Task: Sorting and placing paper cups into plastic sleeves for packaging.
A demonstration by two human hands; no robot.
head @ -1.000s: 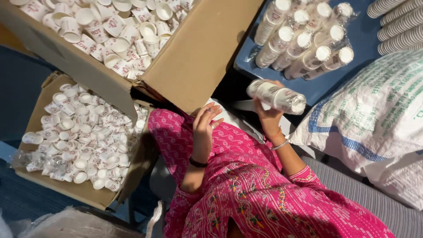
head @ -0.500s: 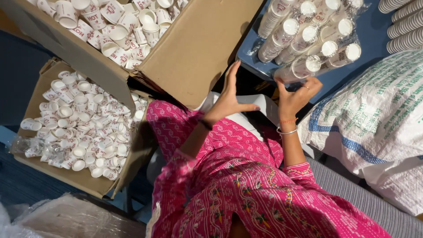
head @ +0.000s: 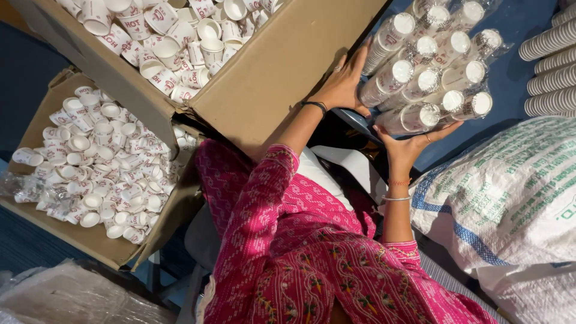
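Head view | both hands spread flat on wrapped cup stacks [head: 429,72] | cardboard box [head: 282,78] edge touching left hand [head: 345,84] | right hand [head: 414,141] beneath

The upper cardboard box [head: 282,78] and stacked cups [head: 552,66] are cut off by the frame's edges.

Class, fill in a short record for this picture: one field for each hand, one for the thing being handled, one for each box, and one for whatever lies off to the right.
left hand: flat against the left side of the pile
right hand: palm up beneath the bottom sleeve
handled thing: clear plastic sleeves of stacked white paper cups, piled on a blue surface
upper cardboard box: loose white paper cups
lower cardboard box: more loose cups
far right: white woven sack; bare cup stacks
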